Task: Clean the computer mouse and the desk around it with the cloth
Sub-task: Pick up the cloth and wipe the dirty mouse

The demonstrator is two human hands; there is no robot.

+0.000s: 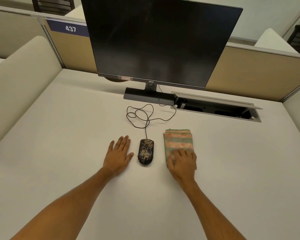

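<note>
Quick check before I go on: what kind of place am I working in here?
Most likely an open-plan office cubicle. A monitor stands on a pale desk, low partition panels fence it in, one with a numbered tag, 437, and an open cable hatch is set into the desktop.

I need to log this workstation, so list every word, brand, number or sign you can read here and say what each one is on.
"437": white digits on the dark blue sign on the partition, behind and left of the monitor.
"BenQ": small brand mark on the monitor's lower bezel.
Red-edged sticker on the bezel's left part: too blurred to read.
White label inside the open cable tray: too small to read.
Computer mouse and cloth: no readable text.
</note>
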